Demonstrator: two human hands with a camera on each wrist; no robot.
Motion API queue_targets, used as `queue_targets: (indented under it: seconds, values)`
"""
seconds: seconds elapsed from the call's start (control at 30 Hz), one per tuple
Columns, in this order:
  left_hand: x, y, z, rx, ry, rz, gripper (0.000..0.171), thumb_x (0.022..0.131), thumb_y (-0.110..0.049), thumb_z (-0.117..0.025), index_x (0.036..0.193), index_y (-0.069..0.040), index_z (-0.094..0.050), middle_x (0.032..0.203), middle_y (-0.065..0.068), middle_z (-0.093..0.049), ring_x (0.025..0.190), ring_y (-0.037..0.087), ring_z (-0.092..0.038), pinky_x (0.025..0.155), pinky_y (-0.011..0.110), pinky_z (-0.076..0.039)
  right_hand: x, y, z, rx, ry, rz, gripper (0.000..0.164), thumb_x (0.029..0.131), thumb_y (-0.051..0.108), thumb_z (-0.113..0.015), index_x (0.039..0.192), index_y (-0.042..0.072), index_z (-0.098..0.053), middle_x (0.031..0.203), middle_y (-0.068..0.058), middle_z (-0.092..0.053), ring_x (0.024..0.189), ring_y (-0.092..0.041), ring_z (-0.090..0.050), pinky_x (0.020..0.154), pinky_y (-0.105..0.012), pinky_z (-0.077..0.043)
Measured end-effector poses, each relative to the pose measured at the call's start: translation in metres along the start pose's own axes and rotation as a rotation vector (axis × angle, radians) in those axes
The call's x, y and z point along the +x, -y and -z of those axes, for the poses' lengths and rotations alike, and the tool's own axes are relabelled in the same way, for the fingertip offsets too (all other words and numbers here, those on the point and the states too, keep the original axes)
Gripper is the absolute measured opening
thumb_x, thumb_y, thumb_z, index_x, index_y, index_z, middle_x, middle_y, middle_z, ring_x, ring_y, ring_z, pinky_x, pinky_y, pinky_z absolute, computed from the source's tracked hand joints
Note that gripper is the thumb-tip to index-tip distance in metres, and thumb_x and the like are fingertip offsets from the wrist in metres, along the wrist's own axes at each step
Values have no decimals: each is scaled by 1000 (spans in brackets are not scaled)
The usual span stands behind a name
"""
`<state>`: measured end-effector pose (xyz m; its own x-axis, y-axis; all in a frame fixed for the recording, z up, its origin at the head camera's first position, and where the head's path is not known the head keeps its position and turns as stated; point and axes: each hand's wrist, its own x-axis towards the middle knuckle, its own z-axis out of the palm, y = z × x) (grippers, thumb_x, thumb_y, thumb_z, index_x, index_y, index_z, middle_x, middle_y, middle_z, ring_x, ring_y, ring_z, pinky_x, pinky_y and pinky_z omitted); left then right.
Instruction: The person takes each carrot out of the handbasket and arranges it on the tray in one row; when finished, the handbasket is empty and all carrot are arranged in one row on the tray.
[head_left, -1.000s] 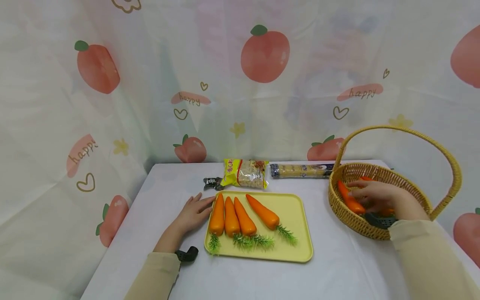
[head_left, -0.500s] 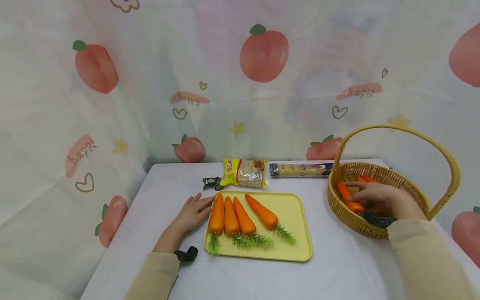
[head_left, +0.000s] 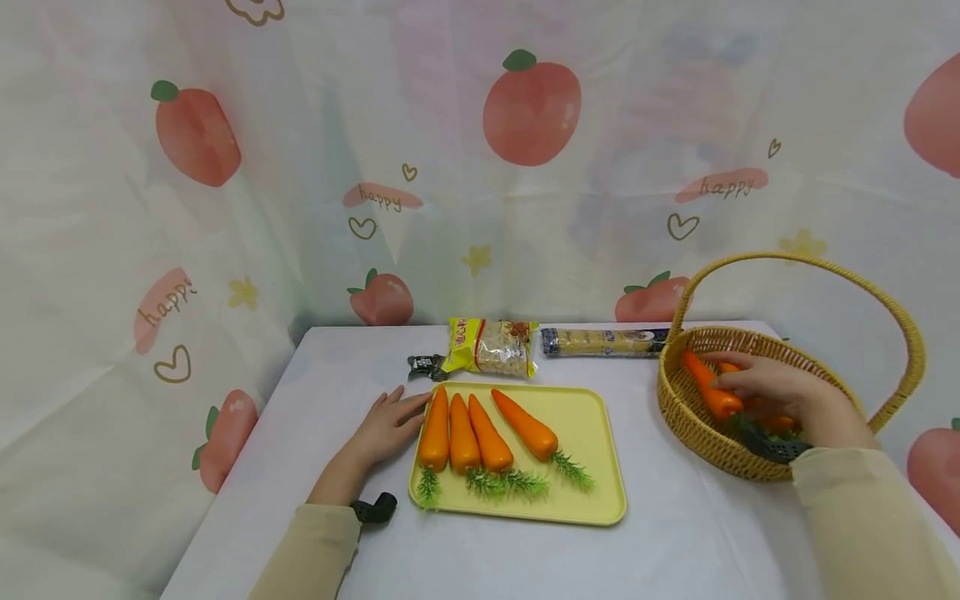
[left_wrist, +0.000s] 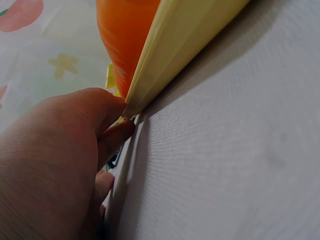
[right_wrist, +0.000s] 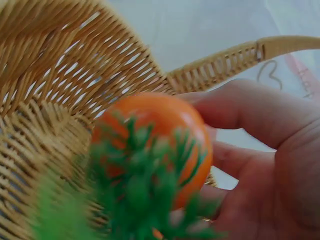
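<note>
In the head view my right hand (head_left: 787, 392) is inside the wicker basket (head_left: 686, 425). It grips an orange carrot (head_left: 708, 385) by its thick end, thumb and fingers on opposite sides in the right wrist view, where green fronds (right_wrist: 145, 185) hang in front. More orange carrots show partly beneath and behind that hand. My left hand (head_left: 386, 429) lies at the left edge of the yellow tray (head_left: 585, 450), its thumb and a fingertip touching the rim (left_wrist: 142, 82) in the left wrist view. Several carrots (head_left: 487, 437) with green tops lie on the tray.
A yellow snack bag (head_left: 495, 346), a small black packet (head_left: 427, 367) and a long pack of noodles (head_left: 603, 342) lie behind the tray. The basket's tall handle (head_left: 810, 260) arches over it. A patterned curtain (head_left: 450, 125) hangs behind the white table (head_left: 675, 542).
My right hand and the carrot it grips have shifted a little to the right inside the basket. The left hand stays at the tray's edge.
</note>
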<state>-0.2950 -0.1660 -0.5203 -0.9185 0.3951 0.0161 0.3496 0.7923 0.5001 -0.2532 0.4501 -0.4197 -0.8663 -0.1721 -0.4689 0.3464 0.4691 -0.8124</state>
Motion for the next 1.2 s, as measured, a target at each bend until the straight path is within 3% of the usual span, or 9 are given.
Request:
queue_targets:
  seconds: [0.23, 0.37, 0.47, 0.73, 0.97, 1.2]
  values:
    - [1, 3, -1, -10, 16, 18, 48, 102, -44, -48, 149, -34, -44, 151, -9, -48, 154, 30, -16, 125, 55, -4, -12, 14, 5, 49, -60, 80, 74, 101, 30, -56, 159, 21, -11, 123, -1, -46, 94, -13, -64, 87, -37, -56]
    - [2, 3, 0, -5, 16, 21, 48, 102, -43, -48, 149, -34, -44, 151, -8, -49, 154, 30, -17, 125, 56, -5, -16, 23, 2, 12, -86, 124, 77, 103, 32, -53, 160, 19, -3, 139, -15, -36, 98, -10, -60, 88, -40, -55]
    - [1, 2, 0, 0, 14, 22, 48, 102, -42, -49, 149, -33, -45, 150, -8, -49, 154, 31, -18, 125, 56, -6, -19, 29, -2, 14, -82, 154, 79, 104, 32, -50, 160, 16, 4, 150, -24, -20, 100, -10, -59, 89, -41, -54]
    - [0, 1, 1, 1, 17, 23, 48, 102, -42, -49, 149, -33, -45, 151, -7, -49, 154, 30, -17, 125, 56, -5, -27, 41, -19, 74, -85, 202, 80, 105, 27, -49, 159, 22, 9, 147, -20, -24, 91, -13, -63, 85, -37, -57]
    - [1, 1, 1, -5, 14, 29, 48, 102, -41, -49, 149, -32, -45, 151, -7, -49, 154, 31, -17, 125, 56, -5, -28, 49, -37, 93, -50, 242, 82, 104, 24, -50, 159, 28, 12, 154, -35, -11, 95, -12, -65, 82, -36, -59]
    - [0, -1, 1, 1, 17, 25, 48, 102, -41, -49, 149, -32, -45, 151, -6, -49, 154, 32, -17, 125, 56, -5, -27, 57, -63, 116, -11, 259, 88, 102, 19, -55, 159, 26, 13, 150, -36, -15, 105, -25, -62, 89, -49, -59]
